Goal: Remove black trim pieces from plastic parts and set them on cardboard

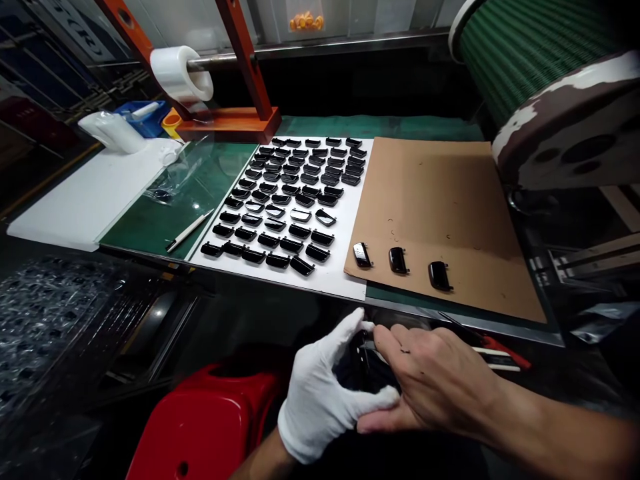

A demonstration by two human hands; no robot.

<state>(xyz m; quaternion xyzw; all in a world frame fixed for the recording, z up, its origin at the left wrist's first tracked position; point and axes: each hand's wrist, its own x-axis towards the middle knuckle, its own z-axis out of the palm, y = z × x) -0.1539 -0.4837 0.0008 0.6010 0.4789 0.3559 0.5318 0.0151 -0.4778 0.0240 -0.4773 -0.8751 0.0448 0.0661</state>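
Note:
My left hand (320, 393), in a white glove, curls around a small glossy black part (361, 363) held below the table's front edge. My bare right hand (430, 380) pinches the same part from the right, thumb and fingers pressed together. Most of the part is hidden between the two hands. On the table, several rows of similar black parts (290, 200) lie on a white sheet (345, 273). Three more black parts (399, 260) sit in a line on a brown cardboard sheet (440, 200).
A red stool (210, 420) stands below left. A roll of clear film (177, 73) hangs on an orange stand at the back left. A white pen-like tool (189, 231) lies on the green mat. A large green-ribbed roller (530, 47) looms at right. Red-handled tool (500, 350) by the table edge.

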